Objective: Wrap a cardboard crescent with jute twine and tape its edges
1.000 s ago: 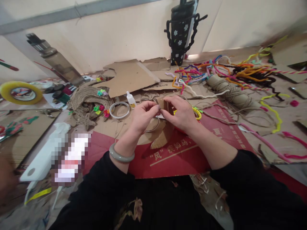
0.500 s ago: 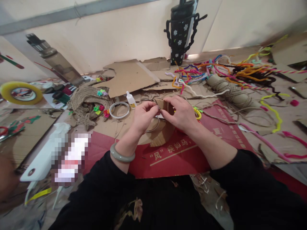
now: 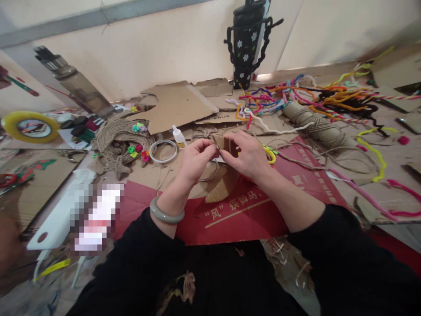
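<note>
My left hand (image 3: 199, 159) and my right hand (image 3: 248, 151) meet over the cardboard, thumbs and forefingers pinched close together. A small dark thing between the fingertips is too small to name. Under and behind the fingers is a curved cardboard piece (image 3: 224, 182), partly hidden by my right hand. A thin loop (image 3: 210, 173) hangs below my left fingers. Left of my hands are a small white-tipped glue bottle (image 3: 179, 137), a pale ring (image 3: 163, 152) and a twine-covered curved piece (image 3: 112, 136) with bright small flowers. A yellow ring (image 3: 270, 155) shows beside my right hand.
Red printed cardboard (image 3: 243, 224) lies beneath my forearms. A twine roll (image 3: 312, 123) and tangled pipe cleaners (image 3: 329, 96) lie at right. A black flowered tumbler (image 3: 245, 48) stands behind. At left are a tape roll (image 3: 49, 127), a phone (image 3: 98, 219) and a white power strip (image 3: 54, 224).
My hands stay in nearly the same place, with only slight finger movement. At the far left, a paintbrush has shifted a little to the right and down.
</note>
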Action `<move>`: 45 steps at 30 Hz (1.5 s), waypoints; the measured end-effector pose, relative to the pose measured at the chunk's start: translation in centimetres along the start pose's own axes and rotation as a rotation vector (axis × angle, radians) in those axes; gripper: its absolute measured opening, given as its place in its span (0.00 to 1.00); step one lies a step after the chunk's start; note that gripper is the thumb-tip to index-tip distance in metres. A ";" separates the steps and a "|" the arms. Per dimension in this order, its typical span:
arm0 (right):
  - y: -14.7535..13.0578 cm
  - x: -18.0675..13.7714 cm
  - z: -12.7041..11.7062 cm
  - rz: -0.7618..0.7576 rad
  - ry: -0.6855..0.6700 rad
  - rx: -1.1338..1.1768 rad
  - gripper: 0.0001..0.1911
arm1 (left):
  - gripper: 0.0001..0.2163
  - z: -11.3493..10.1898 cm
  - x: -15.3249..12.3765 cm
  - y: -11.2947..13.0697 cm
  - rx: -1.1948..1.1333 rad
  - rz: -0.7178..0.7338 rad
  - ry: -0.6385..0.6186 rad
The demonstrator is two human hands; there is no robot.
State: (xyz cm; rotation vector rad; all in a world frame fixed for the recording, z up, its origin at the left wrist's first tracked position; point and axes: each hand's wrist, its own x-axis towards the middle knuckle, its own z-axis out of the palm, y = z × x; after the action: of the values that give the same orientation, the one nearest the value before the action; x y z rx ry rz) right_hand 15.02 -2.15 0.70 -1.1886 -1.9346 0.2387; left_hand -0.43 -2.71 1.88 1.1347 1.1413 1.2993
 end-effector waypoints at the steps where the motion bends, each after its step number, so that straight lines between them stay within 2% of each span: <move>1: 0.0 0.0 0.0 0.001 0.002 0.004 0.14 | 0.05 0.0 0.0 0.0 0.003 0.001 0.000; 27: 0.0 0.2 0.0 0.046 -0.071 0.096 0.17 | 0.04 -0.1 -0.1 0.2 -0.005 0.011 -0.043; 45: -0.3 0.3 -0.1 0.133 -0.158 0.285 0.17 | 0.06 -0.2 -0.1 0.3 -0.099 -0.032 -0.089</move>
State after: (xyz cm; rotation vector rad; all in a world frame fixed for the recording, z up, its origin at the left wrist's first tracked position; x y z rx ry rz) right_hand 14.84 -2.07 1.04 -1.1344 -1.8804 0.6736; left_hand -0.67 -2.79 2.19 1.0862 1.0155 1.2547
